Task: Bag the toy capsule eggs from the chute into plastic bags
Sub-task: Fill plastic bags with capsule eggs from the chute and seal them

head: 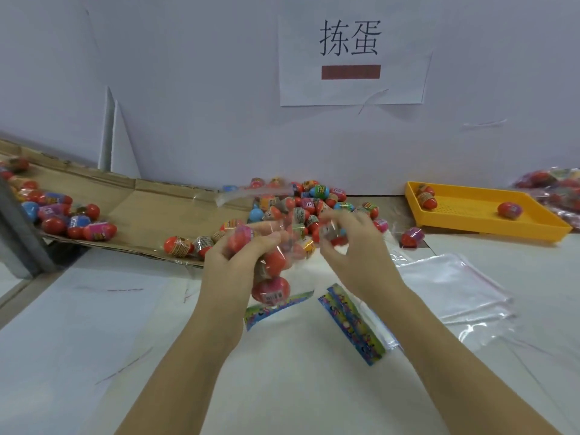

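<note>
Broadly, a white table carries a cardboard chute on the left, whose lower end spills a heap of toy eggs just beyond both hands. A yellow tray and a stack of empty bags lie to the right. Between the hands a clear plastic bag holding several eggs hangs above the table: the left hand grips its upper part with curled fingers, and the right hand pinches the opposite rim, though blur hides the detail.
</note>
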A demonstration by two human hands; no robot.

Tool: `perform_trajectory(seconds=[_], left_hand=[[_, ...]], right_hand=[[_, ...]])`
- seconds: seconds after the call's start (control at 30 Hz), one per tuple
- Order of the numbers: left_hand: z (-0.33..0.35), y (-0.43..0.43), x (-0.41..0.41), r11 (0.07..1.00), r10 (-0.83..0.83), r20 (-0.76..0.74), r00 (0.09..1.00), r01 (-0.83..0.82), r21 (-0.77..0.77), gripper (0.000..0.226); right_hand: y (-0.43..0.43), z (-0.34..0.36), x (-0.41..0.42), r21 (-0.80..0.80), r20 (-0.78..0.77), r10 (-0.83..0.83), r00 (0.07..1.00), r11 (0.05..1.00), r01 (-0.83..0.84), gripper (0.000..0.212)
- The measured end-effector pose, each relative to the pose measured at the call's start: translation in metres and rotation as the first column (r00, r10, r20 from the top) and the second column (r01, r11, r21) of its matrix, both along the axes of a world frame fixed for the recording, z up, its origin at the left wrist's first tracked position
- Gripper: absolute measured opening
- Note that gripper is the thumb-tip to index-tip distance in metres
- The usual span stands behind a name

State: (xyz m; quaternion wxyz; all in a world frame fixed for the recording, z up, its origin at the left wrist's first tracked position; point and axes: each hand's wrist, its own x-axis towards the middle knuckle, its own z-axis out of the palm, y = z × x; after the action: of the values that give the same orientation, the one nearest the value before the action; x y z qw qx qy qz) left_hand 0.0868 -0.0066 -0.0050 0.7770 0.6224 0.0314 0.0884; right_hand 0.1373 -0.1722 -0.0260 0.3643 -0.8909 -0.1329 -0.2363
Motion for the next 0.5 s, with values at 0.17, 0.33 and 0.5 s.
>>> perform_trajectory(seconds=[0.17,0.33,0.5], left_hand=[[-0.004,-0.004,-0.002,0.992,-0.052,-0.012,0.999,0.053,0.112,0.017],[-0.003,-0.006,-0.006,0.984,-0.097,0.023,0.995,0.093,0.152,0.051],[-0.002,-0.006,-0.008,0.971,-0.164,0.078,0.983,0.147,0.186,0.037]], right_hand=[[0.006,0.049,-0.039,0.548,0.295,0.293,0.910,0.728,-0.412,0.034],[0.006,0.067,-0.060,0.282,0.359,0.348,0.866,0.844,-0.456,0.040],[0.003,0.066,-0.059,-0.083,0.325,0.228,0.918,0.974,-0.213,0.030]])
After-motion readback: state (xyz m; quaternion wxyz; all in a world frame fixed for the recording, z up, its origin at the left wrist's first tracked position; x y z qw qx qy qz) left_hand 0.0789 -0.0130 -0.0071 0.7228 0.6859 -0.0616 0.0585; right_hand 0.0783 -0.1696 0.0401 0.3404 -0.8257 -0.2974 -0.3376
